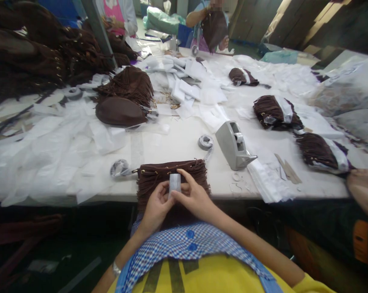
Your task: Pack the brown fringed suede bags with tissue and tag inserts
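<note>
A dark brown fringed bag (173,167) with gold eyelets lies at the table's front edge, hanging partly over it. Above its front, my left hand (158,203) and my right hand (198,199) come together around a small grey rectangular piece (175,184). My left fingers are curled at its lower left. On its right side are my right thumb and fingers, with the index finger stretched towards the bag's eyelets. What the piece is made of I cannot tell. Wrapped grey coils sit at both ends of the bag, a left coil (119,168) and a right coil (205,142).
A grey tape dispenser (231,146) stands right of the bag. Several wrapped fringed bags (277,112) lie farther right, near another person's hand (365,183). White wrapping sheets (46,162) cover the left. Behind them are brown bags (121,110). Two people work across the table.
</note>
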Demonstrator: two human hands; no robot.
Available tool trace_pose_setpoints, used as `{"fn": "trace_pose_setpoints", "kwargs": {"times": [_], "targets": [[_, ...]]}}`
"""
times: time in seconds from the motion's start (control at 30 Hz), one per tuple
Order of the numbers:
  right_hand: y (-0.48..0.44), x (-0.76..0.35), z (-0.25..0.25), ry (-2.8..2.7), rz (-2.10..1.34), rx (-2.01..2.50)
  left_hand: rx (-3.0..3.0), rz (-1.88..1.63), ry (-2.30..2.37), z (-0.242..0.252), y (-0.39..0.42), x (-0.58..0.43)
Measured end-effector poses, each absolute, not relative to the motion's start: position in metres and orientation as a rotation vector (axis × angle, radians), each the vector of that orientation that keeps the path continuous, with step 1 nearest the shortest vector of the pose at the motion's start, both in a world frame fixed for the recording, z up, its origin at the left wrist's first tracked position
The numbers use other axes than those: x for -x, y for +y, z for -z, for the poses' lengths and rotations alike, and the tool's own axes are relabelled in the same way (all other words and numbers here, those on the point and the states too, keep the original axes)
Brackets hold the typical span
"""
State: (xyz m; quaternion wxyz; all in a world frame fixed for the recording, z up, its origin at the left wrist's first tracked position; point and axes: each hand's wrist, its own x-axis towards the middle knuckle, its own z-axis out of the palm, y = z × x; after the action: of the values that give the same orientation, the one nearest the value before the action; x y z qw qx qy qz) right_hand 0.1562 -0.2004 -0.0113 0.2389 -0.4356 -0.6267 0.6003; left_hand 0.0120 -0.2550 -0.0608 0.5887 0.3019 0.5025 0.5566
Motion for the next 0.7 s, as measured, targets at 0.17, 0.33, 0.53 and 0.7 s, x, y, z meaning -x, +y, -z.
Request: {"fn": "trace_pose_setpoints", "kwargs": {"times": [0.17, 0.33, 0.53, 0.7], "targets": [[-0.197, -0.141, 0.028, -1.605, -1.671, 1.176, -0.725, -1.23, 1.236, 0.057, -0.257, -0.012], [-0.191, -0.163, 0.026, -1.746, -1.452, 1.223, -0.907, -1.19, 1.519, 0.037, -0.266, 0.009], [-0.184, -0.188, 0.044, -2.387, -0.728, 0.971, -1.982, -0.838, 1.876, 0.051, -0.243, 0.031], [-0.151, -0.174, 0.058, -2.593, -0.518, 1.024, -2.247, -0.548, 1.967, 0.075, -0.197, 0.039]]}}
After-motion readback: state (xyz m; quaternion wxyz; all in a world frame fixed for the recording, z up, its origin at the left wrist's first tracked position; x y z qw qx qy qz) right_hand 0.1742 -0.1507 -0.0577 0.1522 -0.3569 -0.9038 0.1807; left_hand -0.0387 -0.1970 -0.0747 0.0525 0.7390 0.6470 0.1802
